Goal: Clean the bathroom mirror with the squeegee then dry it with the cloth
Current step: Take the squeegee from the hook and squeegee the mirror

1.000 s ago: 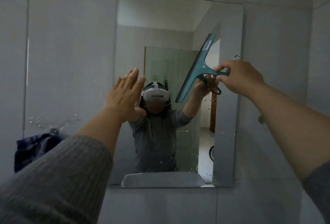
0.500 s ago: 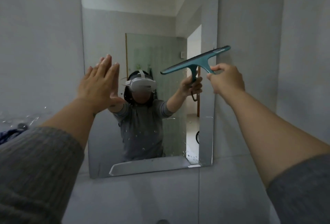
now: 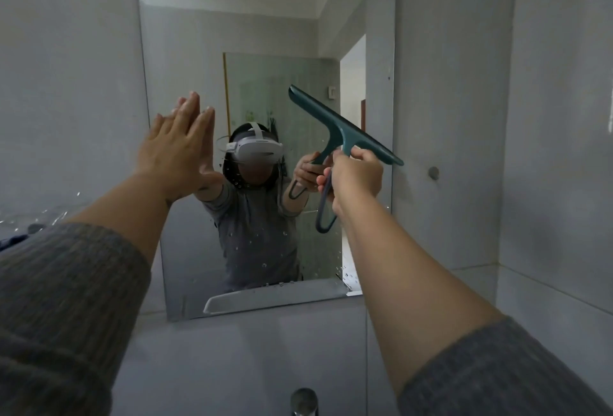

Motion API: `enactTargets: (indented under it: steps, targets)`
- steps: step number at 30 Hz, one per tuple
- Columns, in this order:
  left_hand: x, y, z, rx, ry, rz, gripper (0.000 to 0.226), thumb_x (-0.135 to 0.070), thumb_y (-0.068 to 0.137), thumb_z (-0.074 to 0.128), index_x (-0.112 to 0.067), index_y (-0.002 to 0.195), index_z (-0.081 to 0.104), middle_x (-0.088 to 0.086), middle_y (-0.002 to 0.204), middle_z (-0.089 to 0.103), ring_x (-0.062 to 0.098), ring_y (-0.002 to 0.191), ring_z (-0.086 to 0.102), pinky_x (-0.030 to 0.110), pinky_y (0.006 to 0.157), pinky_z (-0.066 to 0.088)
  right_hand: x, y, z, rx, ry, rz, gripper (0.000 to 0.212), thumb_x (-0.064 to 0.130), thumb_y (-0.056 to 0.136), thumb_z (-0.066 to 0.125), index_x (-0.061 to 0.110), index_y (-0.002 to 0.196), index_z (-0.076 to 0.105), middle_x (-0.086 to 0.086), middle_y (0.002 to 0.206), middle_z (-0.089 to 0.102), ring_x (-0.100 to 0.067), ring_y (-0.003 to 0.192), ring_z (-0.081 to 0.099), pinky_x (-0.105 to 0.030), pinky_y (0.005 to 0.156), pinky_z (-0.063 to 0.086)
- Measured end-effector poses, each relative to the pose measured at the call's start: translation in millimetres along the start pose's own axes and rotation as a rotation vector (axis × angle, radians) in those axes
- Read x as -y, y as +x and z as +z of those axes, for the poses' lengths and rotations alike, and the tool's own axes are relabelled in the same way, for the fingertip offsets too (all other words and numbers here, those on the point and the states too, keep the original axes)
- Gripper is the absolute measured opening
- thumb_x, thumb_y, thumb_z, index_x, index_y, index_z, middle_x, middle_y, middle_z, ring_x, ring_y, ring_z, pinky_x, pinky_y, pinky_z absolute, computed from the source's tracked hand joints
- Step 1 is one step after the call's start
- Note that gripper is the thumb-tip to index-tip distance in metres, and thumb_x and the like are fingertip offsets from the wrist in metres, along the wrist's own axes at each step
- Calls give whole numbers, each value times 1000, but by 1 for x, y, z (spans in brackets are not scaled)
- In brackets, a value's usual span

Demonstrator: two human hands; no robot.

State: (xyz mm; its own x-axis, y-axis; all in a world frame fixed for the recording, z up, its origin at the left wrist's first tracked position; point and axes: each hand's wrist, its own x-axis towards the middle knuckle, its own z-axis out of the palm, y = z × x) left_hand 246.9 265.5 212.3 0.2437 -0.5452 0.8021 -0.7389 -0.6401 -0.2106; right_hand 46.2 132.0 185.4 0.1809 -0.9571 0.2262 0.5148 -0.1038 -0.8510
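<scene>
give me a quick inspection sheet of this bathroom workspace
surface: mirror on tiled wall, water drops low on the glass
job's things: teal squeegee, blade tilted, at the mirror's right part; blue cloth barely visible at left edge
clutter: nothing seen
grippers: left hand open, flat at the mirror; right hand shut on squeegee handle
cables: nothing seen
surroundings: tap below, wall knob right of mirror

We count one mirror (image 3: 205,34) on the wall, one teal squeegee (image 3: 345,127), and two hands: our left hand (image 3: 179,153) and our right hand (image 3: 356,177). We also count two grey sleeves (image 3: 66,299), one tap (image 3: 303,400), and one wall hook (image 3: 433,172).
</scene>
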Motion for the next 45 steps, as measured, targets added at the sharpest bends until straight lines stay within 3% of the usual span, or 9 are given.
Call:
enactTargets:
  steps: [5, 11, 14, 20, 23, 27, 33, 40, 45]
  targets:
    - [0, -3, -5, -79, -63, 11, 96, -59, 79, 60, -18, 151, 12, 7, 161, 2, 26, 148, 2, 49, 119, 3, -16, -19, 16, -8, 132, 66, 28, 11, 95, 56, 15, 123, 57, -1, 51, 58, -6, 30, 46, -23, 39, 43]
    - [8, -7, -19, -185, -151, -13, 61, -43, 97, 35, -16, 150, 20, 8, 160, 13, 23, 148, 5, 47, 119, 3, -48, -53, 47, 19, 147, 136, 27, 16, 96, 56, 21, 122, 57, -10, 74, 69, -6, 28, 45, -19, 35, 40]
    - [15, -10, -24, -188, -144, -36, 56, -41, 99, 32, -18, 149, 22, 8, 160, 15, 23, 148, 6, 46, 119, 4, -65, -62, 61, 44, 100, 114, 24, 14, 95, 55, 22, 118, 59, -14, 91, 73, -8, 29, 49, -21, 37, 43]
    - [20, -16, -19, -153, -171, -62, 55, -44, 99, 31, -20, 148, 25, 7, 159, 16, 23, 148, 7, 46, 119, 4, -80, -68, 65, 114, -25, -13, 18, 13, 95, 55, 19, 111, 57, -13, 91, 71, -11, 34, 54, -23, 39, 44]
    - [18, -17, -16, -150, -192, -80, 54, -43, 99, 32, -20, 148, 26, 7, 159, 17, 24, 147, 9, 46, 119, 4, -91, -80, 68, 177, -150, -116, 11, 19, 92, 59, 26, 97, 53, -14, 98, 67, -22, 49, 64, -31, 44, 54]
    - [15, -19, -12, -118, -199, -75, 55, -43, 98, 36, -22, 148, 25, 8, 159, 15, 26, 147, 9, 45, 118, 4, -96, -93, 68, 296, -399, -235, 22, 21, 89, 61, 19, 111, 62, -9, 102, 71, -33, 79, 71, -47, 65, 61]
    - [12, -29, 1, -82, -200, -82, 64, -48, 93, 47, -26, 148, 24, 8, 160, 10, 28, 147, 8, 47, 119, 6, -75, -78, 43, 470, -945, -587, 32, 20, 90, 62, 23, 122, 61, -5, 116, 68, -28, 105, 62, -31, 80, 50]
    - [3, -45, 25, -62, -66, 21, 77, -54, 87, 54, -33, 149, 15, 5, 161, -5, 27, 147, -7, 49, 115, -3, -42, -48, 12, 567, -1411, -854, 33, 18, 91, 60, 34, 120, 58, 0, 106, 65, -22, 88, 61, -40, 77, 55]
    - [1, -53, 35, 2, -59, 73, 81, -42, 86, 60, -31, 151, 14, 8, 161, -7, 30, 147, -9, 52, 117, 2, -19, -25, -15, 517, -1547, -885, 32, 24, 94, 57, 38, 123, 56, 4, 88, 59, -19, 75, 54, -31, 69, 47]
